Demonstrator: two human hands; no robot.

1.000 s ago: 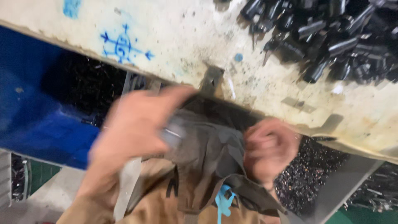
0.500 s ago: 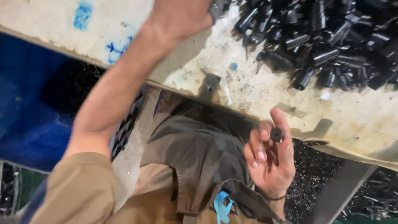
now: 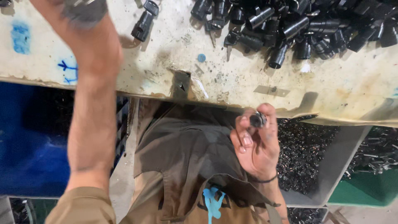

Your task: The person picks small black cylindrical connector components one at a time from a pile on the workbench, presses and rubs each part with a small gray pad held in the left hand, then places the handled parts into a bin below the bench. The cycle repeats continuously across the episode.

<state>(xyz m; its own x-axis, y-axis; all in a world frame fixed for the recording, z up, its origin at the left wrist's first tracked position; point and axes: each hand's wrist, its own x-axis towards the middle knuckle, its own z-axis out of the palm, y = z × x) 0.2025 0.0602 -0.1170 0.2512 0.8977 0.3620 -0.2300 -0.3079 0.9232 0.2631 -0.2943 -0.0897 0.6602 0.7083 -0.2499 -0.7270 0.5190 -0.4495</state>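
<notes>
- Reaching far across the desk (image 3: 124, 74), the left hand (image 3: 81, 10) has gone from the apron at the body a second ago to the top edge of the view; it is blurred and partly cut off, seems to be closed round something grey, but what it grips I cannot tell.
- The left forearm now runs straight up the frame, crossing the desk edge, so that hand is well apart from the right one.
- The right hand (image 3: 255, 145) has stayed below the desk edge, over the brown apron (image 3: 182, 153), and has turned palm-up since half a second ago.
- It pinches a small metal cylinder part (image 3: 258, 119) between thumb and first fingers, the other fingers loosely curled.
- My reading of the change: one part is in hand and held ready while the other hand goes out for something more, so the work looks to be between a pick and a fit.
- The cylinder part shows its round end face towards the camera, so its long axis points roughly up at the lens and slightly towards the desk; its length is foreshortened and hard to judge.
- A heap of black cylinder parts (image 3: 298, 25) lies on the far right of the desk, and one stray black part (image 3: 143, 25) lies just right of the left forearm.
- A bin of dark metal scraps (image 3: 306, 157) sits under the desk beside the right hand, and a blue bin (image 3: 33, 141) sits left.
</notes>
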